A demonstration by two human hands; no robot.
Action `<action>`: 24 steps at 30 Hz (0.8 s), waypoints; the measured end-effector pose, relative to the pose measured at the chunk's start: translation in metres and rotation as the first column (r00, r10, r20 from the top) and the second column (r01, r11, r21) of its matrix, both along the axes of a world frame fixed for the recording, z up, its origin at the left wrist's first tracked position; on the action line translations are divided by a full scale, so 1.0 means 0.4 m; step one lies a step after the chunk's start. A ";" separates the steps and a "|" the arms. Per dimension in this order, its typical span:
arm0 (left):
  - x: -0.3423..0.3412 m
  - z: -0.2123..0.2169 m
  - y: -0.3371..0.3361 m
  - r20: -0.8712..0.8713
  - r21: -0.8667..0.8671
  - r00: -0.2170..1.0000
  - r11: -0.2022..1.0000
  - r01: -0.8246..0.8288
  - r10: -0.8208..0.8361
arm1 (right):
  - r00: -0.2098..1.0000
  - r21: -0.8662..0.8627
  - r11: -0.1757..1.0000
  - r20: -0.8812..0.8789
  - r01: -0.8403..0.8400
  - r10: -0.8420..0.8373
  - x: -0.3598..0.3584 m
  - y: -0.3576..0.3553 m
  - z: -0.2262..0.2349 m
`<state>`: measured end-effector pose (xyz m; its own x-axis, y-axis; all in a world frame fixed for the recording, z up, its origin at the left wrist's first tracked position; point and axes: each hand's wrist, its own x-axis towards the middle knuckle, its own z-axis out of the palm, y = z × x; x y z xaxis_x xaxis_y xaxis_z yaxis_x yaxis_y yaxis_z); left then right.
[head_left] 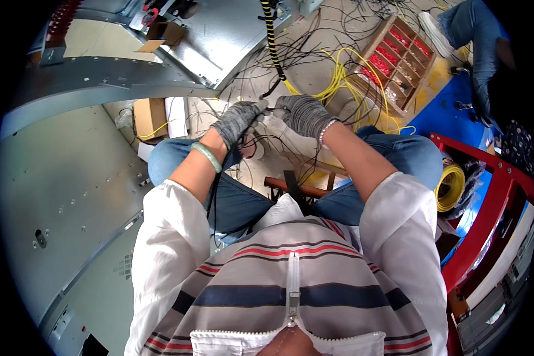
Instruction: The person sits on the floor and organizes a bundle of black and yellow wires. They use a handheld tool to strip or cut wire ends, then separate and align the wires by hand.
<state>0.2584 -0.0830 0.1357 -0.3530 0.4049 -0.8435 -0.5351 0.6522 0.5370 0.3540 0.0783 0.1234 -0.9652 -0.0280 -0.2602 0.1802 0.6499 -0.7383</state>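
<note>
My left hand [240, 123], in a grey knitted glove, is closed on a thin black wire [270, 109] in front of my knees. The right hand [305, 116], gloved the same way, pinches that wire close by, so only a short piece shows between my fingertips. More black wire [213, 193] hangs from my left hand down past my thigh. Just beyond the hands, a cable bundle [271, 47] wrapped in black and yellow comes down and fans out into loose yellow wires [338, 80]. Whatever lies inside my fingers is hidden.
A wooden compartment box [405, 111] with small red parts stands at the far right, near another person's leg [477, 53]. Metal cabinet panels [65, 196] fill the left. A red frame [480, 255] and a yellow wire coil [451, 187] are at the right. Cut wires litter the floor.
</note>
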 end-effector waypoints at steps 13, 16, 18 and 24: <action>-0.168 -0.065 -0.010 -0.197 0.020 0.933 0.953 -0.302 0.300 | 0.930 0.244 0.932 0.188 0.268 -0.317 0.382 0.639 0.431; -0.203 -0.077 0.003 -0.144 0.062 0.944 0.955 -0.290 0.296 | 0.870 0.331 0.830 0.048 0.450 -0.491 0.498 0.571 0.615; -0.220 -0.085 -0.006 -0.145 0.051 0.943 0.954 -0.296 0.300 | 0.871 0.045 0.877 0.107 0.478 -0.480 0.595 0.645 0.670; -0.295 -0.077 -0.039 -0.259 0.066 0.928 0.963 -0.261 0.269 | 0.837 0.624 0.577 -0.264 0.528 -0.480 0.740 0.792 0.949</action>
<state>0.1404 -0.0987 0.1048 -0.6586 0.2899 -0.6944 -0.5226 0.4878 0.6992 0.6500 0.3950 0.5028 -0.7838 0.6194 0.0455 0.6026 0.7762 -0.1855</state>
